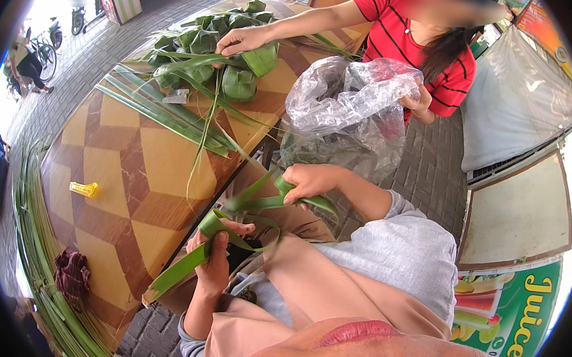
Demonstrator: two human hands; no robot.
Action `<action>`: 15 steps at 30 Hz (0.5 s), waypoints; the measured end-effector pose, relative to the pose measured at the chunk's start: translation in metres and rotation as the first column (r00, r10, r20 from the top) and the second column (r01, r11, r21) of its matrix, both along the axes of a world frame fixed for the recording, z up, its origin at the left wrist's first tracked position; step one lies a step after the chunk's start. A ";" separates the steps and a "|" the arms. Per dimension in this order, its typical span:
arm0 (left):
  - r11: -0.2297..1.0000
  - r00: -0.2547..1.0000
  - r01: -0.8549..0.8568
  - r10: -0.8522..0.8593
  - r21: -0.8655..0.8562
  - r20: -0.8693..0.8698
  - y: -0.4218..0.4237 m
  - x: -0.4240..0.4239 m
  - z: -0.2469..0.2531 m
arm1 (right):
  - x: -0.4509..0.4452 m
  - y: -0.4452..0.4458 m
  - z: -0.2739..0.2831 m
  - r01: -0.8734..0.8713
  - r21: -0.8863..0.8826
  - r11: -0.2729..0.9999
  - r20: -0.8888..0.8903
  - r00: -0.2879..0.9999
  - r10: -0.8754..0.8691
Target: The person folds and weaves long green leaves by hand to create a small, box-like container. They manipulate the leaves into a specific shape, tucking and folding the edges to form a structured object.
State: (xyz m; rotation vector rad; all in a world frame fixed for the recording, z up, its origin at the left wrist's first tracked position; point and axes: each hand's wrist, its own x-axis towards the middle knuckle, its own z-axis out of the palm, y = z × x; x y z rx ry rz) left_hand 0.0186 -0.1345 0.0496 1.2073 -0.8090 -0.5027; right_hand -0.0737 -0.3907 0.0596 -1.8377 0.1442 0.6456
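A green palm-leaf strip [179, 272] is looped around the fingers of my left hand [216, 257], its cut end pointing toward the lower left. My right hand [310, 183] grips a second, coiled palm-leaf strip [260, 204], with a tail hanging out past the little finger. Part of the leaf between my hands is blurred. Both hands are above my lap, beside the table edge. Farther up the table lies a pile of woven palm-leaf pouches [240, 84], and loose cut leaf strips [173, 114] lie in front of it.
Across from me, a person in a red striped shirt [386, 19] touches the pile with one hand and holds a clear plastic bag [348, 104]. On the patterned table [170, 163] are a yellow cutter [84, 189] and a dark cloth [72, 274]. Long palm fronds [31, 223] run along the far edge.
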 end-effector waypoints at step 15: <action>0.989 0.992 -0.114 0.108 0.095 0.064 0.001 -0.006 0.012 | 0.028 0.071 0.002 0.247 0.426 0.870 0.466 0.765 -0.445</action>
